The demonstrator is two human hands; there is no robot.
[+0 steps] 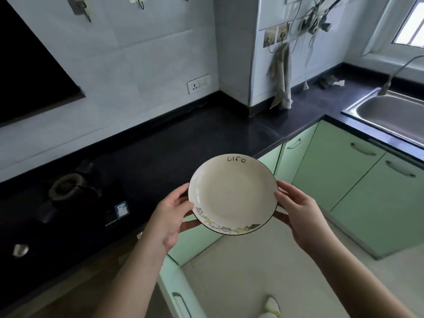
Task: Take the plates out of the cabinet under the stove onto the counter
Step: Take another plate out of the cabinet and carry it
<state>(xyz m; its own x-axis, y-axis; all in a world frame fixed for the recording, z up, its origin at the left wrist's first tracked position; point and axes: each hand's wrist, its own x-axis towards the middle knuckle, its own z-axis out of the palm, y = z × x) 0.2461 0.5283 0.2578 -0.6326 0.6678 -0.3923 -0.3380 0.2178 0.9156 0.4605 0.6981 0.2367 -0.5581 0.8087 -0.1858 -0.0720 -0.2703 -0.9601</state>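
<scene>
Dark stone desk (183, 138) running along the tiled wall and turning the corner toward a steel sink (390, 115). Gas burner (66, 187) set into the desk at left, pale green cabinet doors (339, 180) below, one green cabinet door (176, 292) swung open at the bottom edge, close to the left forearm. Grey cloth (282, 79) hanging from a wall hook in the corner.

White plate (232, 195), dark-rimmed, "Life" lettered on its far edge and small drawings along the near edge, held level in the air at the desk's front edge, partly over the dark top and partly over the floor. Not yet touching the desk. No other plates on the desk in view.

Left hand (171, 218) gripping the plate's left rim, thumb on top, fingers curled beneath. Right hand (298, 212) gripping the right rim the same way, thumb over the edge and fingers (281, 218) under.

Likely risks from here: held only at the rims, so a slip of either thumb on glazed ceramic could tip the plate toward the floor. Setting down too close to the front edge could leave it overhanging. Landing rim-first on the hard stone could chip it. Drifting left could bring it onto the burner. Stepping forward could catch a shin or hip on the open door below.
</scene>
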